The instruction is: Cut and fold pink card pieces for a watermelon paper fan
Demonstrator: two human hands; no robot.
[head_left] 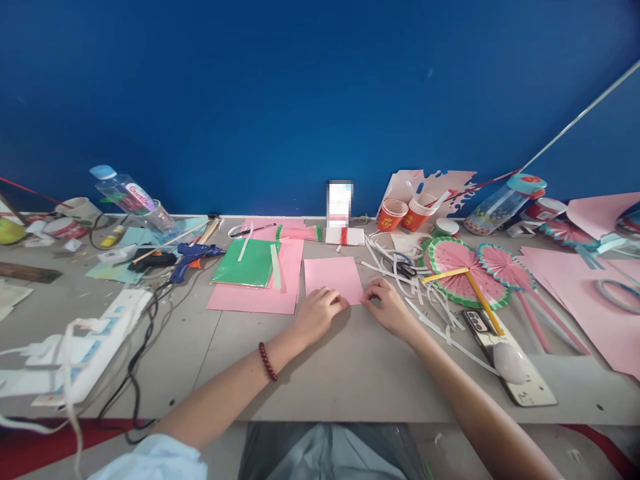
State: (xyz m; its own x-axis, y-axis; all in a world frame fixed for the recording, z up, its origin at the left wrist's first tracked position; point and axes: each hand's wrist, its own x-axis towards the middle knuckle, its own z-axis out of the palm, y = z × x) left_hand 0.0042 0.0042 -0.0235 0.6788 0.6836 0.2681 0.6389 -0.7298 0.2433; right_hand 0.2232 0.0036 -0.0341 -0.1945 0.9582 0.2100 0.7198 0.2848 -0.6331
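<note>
A square sheet of pink paper (333, 275) lies flat on the table in front of me. My left hand (320, 313) rests over its lower edge, the fingers curled together against the paper, a dark red bead bracelet on the wrist. At the lower right corner, my right hand (387, 305) has thumb and fingers pinched at the paper's edge. To the left, a pack of green paper (247, 263) sits on larger pink sheets (250, 302). A pleated pink strip with green ends (300, 233) lies behind the square.
A blue glue gun (193, 259) and a white power strip (95, 353) with cables are on the left. White paper strips (445, 317), scissors (405, 268), round watermelon paper fans (463, 267) and a phone (530, 387) lie right. Red paper cups (393, 215) stand behind.
</note>
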